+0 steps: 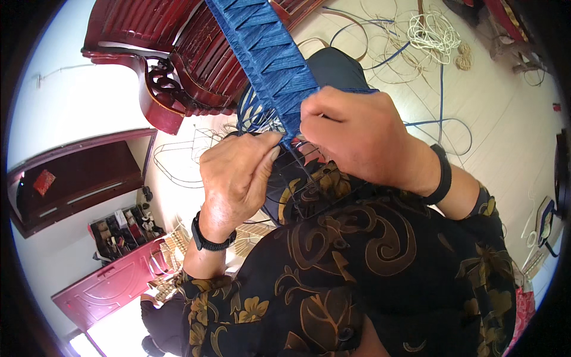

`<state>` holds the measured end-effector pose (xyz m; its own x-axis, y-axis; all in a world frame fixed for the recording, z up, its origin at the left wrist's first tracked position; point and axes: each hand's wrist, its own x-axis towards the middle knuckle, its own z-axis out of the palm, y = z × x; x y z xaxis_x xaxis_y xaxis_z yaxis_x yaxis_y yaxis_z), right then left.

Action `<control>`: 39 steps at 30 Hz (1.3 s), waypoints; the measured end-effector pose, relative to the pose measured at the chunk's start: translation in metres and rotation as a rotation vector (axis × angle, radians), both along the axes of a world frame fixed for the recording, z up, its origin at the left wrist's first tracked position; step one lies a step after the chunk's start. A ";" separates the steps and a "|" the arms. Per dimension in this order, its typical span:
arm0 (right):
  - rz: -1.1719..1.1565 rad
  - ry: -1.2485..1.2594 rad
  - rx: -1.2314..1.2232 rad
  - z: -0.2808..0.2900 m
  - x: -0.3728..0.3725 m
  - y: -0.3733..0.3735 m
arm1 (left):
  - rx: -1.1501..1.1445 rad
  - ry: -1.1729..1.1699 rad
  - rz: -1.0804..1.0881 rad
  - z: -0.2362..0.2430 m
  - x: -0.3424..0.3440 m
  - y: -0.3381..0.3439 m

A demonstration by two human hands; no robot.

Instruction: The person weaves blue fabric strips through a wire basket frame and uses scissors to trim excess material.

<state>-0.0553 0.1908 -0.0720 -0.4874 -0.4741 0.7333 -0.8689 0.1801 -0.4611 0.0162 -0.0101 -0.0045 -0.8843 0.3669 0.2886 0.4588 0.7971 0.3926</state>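
A blue band woven in a zigzag pattern runs from the top of the view down to my hands, over my lap. Its lower end meets a dark wire frame that rests against my body. My left hand pinches the band's lower left corner between thumb and fingers. Just right of it, my right hand is closed at the band's right edge, with a blue strip showing behind the knuckles. The fingertips of my right hand are mostly hidden. More blue strips and pale strands show behind the band.
Carved red wooden seating stands at the far left. Tangled cream cord, a small tan bundle and loose blue strips lie on the pale floor. Bent wire frames lie left, above a compartmented box.
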 end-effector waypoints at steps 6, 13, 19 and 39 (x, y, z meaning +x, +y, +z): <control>0.042 0.021 0.105 0.003 0.010 -0.014 | 0.086 0.040 0.041 -0.026 0.013 -0.021; 0.100 0.057 0.150 0.004 -0.004 -0.035 | 0.242 -0.009 0.171 -0.043 0.021 -0.033; 0.133 -0.009 0.247 0.013 -0.007 -0.041 | 0.039 0.028 0.351 -0.031 0.020 -0.009; -0.001 -0.047 0.335 0.033 0.012 -0.040 | -0.050 0.224 0.316 -0.048 0.012 -0.014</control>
